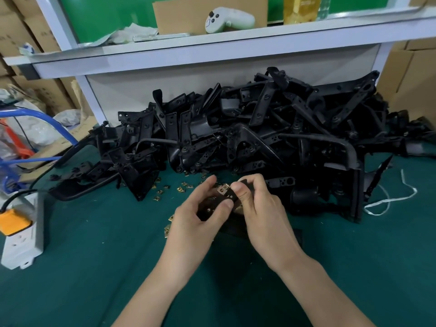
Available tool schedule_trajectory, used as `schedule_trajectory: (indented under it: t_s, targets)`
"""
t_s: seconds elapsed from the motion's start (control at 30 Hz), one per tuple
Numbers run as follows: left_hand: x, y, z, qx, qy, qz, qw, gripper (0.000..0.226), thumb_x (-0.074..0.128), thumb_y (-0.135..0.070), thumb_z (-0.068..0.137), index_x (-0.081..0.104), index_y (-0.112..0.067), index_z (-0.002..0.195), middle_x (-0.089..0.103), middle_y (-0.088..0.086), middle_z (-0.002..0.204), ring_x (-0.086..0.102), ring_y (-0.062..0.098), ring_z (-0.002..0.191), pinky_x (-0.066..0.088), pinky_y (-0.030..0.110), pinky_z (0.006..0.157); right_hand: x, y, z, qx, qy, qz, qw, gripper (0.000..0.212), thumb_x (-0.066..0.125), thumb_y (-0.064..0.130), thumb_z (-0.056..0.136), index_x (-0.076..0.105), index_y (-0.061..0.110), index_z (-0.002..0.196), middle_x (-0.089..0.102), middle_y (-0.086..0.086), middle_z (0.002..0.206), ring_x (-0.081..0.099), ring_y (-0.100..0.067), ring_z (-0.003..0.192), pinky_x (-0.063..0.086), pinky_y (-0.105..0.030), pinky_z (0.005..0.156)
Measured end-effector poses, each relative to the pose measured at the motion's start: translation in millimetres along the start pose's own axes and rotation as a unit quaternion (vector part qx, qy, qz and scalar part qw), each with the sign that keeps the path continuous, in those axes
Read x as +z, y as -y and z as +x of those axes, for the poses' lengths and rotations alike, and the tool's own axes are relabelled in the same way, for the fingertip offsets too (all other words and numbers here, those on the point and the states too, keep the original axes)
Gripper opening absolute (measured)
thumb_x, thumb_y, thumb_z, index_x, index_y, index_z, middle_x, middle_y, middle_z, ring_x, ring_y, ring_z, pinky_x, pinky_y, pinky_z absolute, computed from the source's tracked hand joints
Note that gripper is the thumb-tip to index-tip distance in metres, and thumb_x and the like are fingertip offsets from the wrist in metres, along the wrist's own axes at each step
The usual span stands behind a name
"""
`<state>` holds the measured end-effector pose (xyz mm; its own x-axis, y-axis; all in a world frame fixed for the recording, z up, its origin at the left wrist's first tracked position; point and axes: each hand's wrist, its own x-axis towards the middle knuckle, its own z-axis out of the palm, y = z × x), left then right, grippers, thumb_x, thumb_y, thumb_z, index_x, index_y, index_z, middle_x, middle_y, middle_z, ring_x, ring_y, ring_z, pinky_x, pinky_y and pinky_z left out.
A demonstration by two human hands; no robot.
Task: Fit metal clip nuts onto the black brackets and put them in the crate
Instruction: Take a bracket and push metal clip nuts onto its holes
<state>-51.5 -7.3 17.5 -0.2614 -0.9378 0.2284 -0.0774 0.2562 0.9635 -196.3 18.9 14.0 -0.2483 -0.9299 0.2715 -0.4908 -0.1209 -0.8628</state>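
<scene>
Black bracket (208, 210), just one, is gripped between two hands above the green mat (94, 267). The left hand (194, 223) curls its fingers and thumb round the near end. The right hand (262, 215) pinches the far end, its thumb beside one brass clip nut (221, 190) seated on the bracket. Roughly a dozen loose clip nuts (181, 190) lie scattered on the mat around the hands. Behind them rises one tangled pile of brackets (259, 128), too many to count. One power strip (22, 241) lies far left and one white cord (389, 199) to the right.
</scene>
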Motion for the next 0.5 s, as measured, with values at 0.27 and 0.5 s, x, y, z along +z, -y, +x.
schedule_trajectory:
  t_s: [0.27,0.5]
  targets:
    - [0.0,2.8,-4.1,0.029,-0.017,0.063,0.997,0.045,0.077,-0.022,0.088,0.062,-0.043,0.124,0.067,-0.035,0.105,0.065,-0.01,0.098,0.047,0.002,0.076,-3.7,-3.6,1.8,-0.008,0.034,0.078,0.996,0.038,0.031,0.072,0.094,0.052,0.041,0.102,0.071,-0.008,0.089,0.07,-0.026,0.085,0.056,-0.051,0.078]
    - [-1.5,4.1,-3.1,0.051,-0.032,0.085,0.995,0.04,0.077,-0.018,0.088,0.066,-0.044,0.116,0.07,-0.028,0.099,0.067,-0.005,0.092,0.048,0.006,0.076,-2.9,-7.6,4.6,-0.006,0.062,0.136,0.989,0.037,0.032,0.067,0.097,0.055,0.038,0.096,0.068,0.009,0.097,0.069,-0.002,0.092,0.056,-0.041,0.09]
